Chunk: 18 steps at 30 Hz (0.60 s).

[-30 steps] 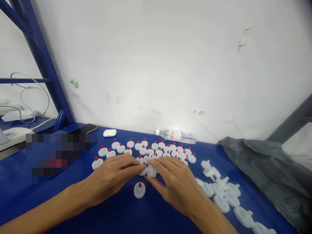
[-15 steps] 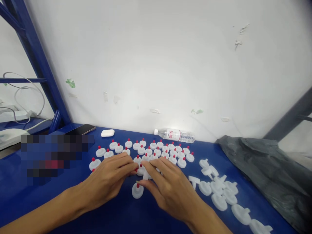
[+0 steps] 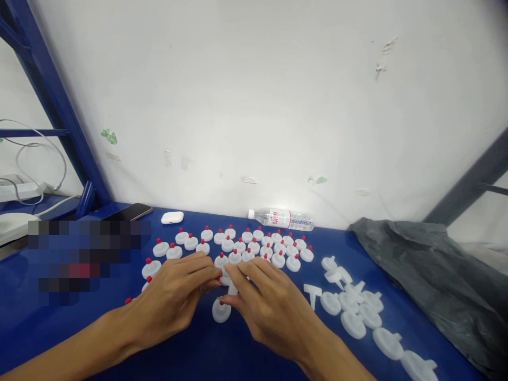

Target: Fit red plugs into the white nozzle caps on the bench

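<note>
My left hand (image 3: 170,299) is closed, thumb and fingertips pinching a small red tip cap (image 3: 218,278). Facing it, my right hand (image 3: 273,304) grips a white plastic nozzle lid (image 3: 232,288), mostly covered by the fingers. The red cap is close to this lid; whether they touch is hidden. Just below the fingertips, a white lid with a red tip (image 3: 221,311) stands on the blue table. Behind both hands are several more red-tipped white lids (image 3: 235,257). To the right of my right hand lie several plain white lids (image 3: 353,324) without red tips, some tilted.
A clear water bottle (image 3: 299,220) lies along the wall. A white earphone case (image 3: 172,217) and a phone (image 3: 138,210) are at the back left. Dark plastic sheeting (image 3: 413,264) covers the table's right side. Blue frame posts (image 3: 59,100) rise at the left.
The whole view has shifted slightly, so everything appears a little further left. Both hands keep nearly the same grip and place over the table.
</note>
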Available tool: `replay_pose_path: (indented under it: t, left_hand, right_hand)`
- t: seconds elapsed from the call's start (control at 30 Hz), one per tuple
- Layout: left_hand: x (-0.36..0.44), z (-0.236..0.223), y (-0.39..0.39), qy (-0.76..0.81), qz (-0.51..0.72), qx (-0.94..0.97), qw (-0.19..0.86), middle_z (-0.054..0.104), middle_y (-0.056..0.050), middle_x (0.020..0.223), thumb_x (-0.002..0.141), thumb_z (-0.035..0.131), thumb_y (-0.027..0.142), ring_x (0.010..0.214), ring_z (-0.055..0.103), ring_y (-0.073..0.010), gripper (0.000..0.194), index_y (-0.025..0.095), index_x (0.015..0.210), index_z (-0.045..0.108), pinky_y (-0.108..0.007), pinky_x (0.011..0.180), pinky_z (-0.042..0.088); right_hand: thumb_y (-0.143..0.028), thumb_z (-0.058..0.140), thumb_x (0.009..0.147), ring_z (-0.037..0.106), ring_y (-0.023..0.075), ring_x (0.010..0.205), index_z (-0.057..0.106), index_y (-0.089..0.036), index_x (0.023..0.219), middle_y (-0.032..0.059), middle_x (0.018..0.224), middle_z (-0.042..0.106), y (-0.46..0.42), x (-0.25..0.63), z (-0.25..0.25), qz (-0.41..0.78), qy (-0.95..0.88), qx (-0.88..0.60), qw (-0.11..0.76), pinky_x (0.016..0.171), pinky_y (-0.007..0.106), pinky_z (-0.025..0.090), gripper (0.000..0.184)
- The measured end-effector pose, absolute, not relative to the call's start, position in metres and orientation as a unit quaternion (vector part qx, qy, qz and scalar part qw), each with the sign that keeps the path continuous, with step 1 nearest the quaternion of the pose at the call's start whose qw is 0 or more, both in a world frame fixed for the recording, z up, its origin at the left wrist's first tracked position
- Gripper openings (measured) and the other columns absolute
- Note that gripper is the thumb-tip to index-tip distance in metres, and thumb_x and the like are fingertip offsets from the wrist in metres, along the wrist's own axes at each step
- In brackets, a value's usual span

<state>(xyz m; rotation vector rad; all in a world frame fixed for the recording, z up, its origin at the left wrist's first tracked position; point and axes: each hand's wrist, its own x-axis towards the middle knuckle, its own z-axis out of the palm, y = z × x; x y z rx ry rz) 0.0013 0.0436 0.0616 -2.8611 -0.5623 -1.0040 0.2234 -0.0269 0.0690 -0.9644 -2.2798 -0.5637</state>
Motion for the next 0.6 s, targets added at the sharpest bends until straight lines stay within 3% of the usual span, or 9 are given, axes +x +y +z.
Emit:
replay_pose_path:
  t: [0.1,0.27,0.43,0.53,0.6]
  left_hand:
    - [0.003,0.066,0.045,-0.175,-0.346,-0.922,-0.010,0.069,-0.001,0.082,0.108,0.045,0.016,0.069,0.061,-0.0219,0.021,0.027,0.110,0.063,-0.037,0.057,0.049]
    - [-0.008,0.074,0.064,-0.244,-0.249,-0.936,0.051,0.074,-0.005,0.103,0.112,0.037,0.019,0.093,0.064,-0.0253,0.030,0.023,0.118,0.066,-0.044,0.088,0.051]
    - [-0.019,0.080,0.081,-0.292,-0.182,-0.936,0.079,0.070,-0.008,0.094,0.108,0.040,0.017,0.091,0.058,-0.0285,0.031,0.019,0.106,0.071,-0.044,0.083,0.045]
    - [-0.023,0.078,0.082,-0.290,-0.148,-0.943,0.070,0.071,-0.007,0.096,0.104,0.046,0.018,0.095,0.059,-0.0290,0.025,0.022,0.107,0.070,-0.045,0.088,0.045]
    - [-0.026,0.074,0.081,-0.292,-0.135,-0.945,0.065,0.071,-0.007,0.100,0.102,0.051,0.022,0.099,0.061,-0.0305,0.019,0.023,0.110,0.068,-0.048,0.094,0.044]
  right_hand:
    - [-0.029,0.051,0.111,0.069,0.0274,0.089,0.069,-0.009,0.127,0.0108,0.102,0.074,-0.024,0.227,0.076,-0.209,-0.859,-0.374,0.279,0.080,0.046,0.063,0.032]
    - [-0.020,0.053,0.106,0.072,0.0240,0.095,0.066,-0.021,0.110,0.0030,0.106,0.077,-0.021,0.253,0.096,-0.216,-0.816,-0.427,0.325,0.105,0.052,0.046,0.014]
    - [-0.025,0.053,0.106,0.073,0.0242,0.089,0.061,-0.024,0.112,0.0027,0.098,0.077,-0.018,0.293,0.112,-0.193,-0.758,-0.539,0.312,0.114,0.055,0.039,0.010]
    - [-0.031,0.053,0.105,0.071,0.0280,0.096,0.061,-0.026,0.108,0.0039,0.100,0.075,-0.016,0.310,0.117,-0.114,-0.738,-0.607,0.274,0.110,0.055,0.045,0.010]
    - [-0.036,0.055,0.105,0.070,0.0288,0.099,0.065,-0.027,0.104,0.0056,0.111,0.075,-0.016,0.317,0.118,-0.075,-0.734,-0.629,0.247,0.095,0.048,0.053,0.013]
